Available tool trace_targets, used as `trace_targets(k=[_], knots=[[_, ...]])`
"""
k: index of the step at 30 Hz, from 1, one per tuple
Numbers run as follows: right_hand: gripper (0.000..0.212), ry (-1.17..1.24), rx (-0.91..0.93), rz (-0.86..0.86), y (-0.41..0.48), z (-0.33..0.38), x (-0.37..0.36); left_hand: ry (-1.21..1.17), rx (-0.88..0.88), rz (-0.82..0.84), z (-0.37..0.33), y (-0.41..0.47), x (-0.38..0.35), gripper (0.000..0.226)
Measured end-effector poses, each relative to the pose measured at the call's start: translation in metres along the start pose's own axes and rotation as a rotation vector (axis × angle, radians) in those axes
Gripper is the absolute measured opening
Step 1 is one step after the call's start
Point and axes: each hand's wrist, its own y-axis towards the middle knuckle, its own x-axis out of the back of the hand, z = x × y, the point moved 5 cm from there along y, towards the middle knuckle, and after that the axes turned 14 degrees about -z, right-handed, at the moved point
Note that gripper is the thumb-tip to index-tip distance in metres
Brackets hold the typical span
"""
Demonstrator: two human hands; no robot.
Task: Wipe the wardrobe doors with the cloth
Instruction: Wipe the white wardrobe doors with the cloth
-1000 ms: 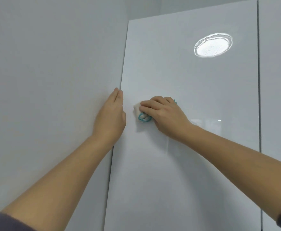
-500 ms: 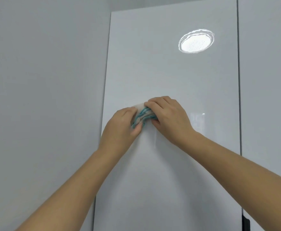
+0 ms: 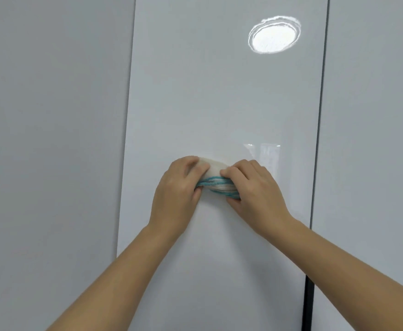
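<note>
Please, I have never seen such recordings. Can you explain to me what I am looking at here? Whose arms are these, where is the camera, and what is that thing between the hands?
There is no machine here. The two bare arms belong to a person who wears a wide-angle camera on the head, so every picture shows what that person sees. In front stands a glossy white wardrobe door. The bright oval near its top is a lamp reflection, not an object. A second door lies to its right. The left hand and the right hand each grip one end of a bunched cloth, white with teal stripes, held at the middle of the door. Nothing else is held.
</note>
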Motion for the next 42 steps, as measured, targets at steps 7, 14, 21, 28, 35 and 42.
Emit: trace_targets(k=[7,14,21,28,35,42], knots=[[0.045,0.113,-0.372,-0.032,-0.045,0.004,0.022,-0.428,1.091,0.046,-0.028,-0.047,0.005,0.019],[0.036,0.174,-0.527,-0.037,-0.081,0.025,0.025,-0.583,1.101,0.152,-0.053,-0.04,-0.004,0.028],[0.036,0.283,-0.528,0.051,-0.093,0.028,0.036,-0.531,1.018,0.086,-0.053,-0.035,-0.012,0.035],[0.029,0.148,-0.675,-0.093,-0.111,-0.008,0.063,-0.396,0.588,-0.025,-0.056,-0.002,-0.028,0.036],[0.022,0.019,-0.844,-0.171,-0.135,-0.042,0.088,-0.183,0.1,-0.19,-0.07,-0.011,-0.041,0.023],[0.021,-0.005,-1.109,-0.186,-0.181,-0.041,0.103,-0.23,0.174,-0.063,-0.073,-0.032,-0.048,0.036]])
